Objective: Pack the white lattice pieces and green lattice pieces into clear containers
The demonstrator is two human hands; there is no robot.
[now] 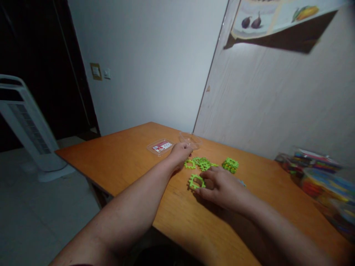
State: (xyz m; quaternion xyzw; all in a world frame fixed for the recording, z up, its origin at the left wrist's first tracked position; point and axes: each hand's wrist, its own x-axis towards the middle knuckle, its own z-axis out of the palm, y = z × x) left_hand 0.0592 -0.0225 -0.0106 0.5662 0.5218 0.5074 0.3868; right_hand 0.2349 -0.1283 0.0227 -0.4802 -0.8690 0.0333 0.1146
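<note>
My right hand (222, 184) pinches a bright green toothed piece with a hole in its middle (191, 182) between thumb and fingers, just above the wooden table (133, 162). Farther off, my left hand (181, 152) is closed, its fingers curled down and mostly hidden, so what they grip does not show. Beside it lies a single green toothed frame (186, 166). A loose heap of similar green pieces (204, 164) spreads between the two hands. Beyond my right hand stands a neat stack of green pieces (230, 165).
A clear plastic tray (198, 141) sits near the wall, behind my left hand. Left of it lies a clear lid with a printed label (162, 146). Blurred tubs and packets (327, 181) line the table's right side. A white tower fan (30, 129) stands on the floor at left.
</note>
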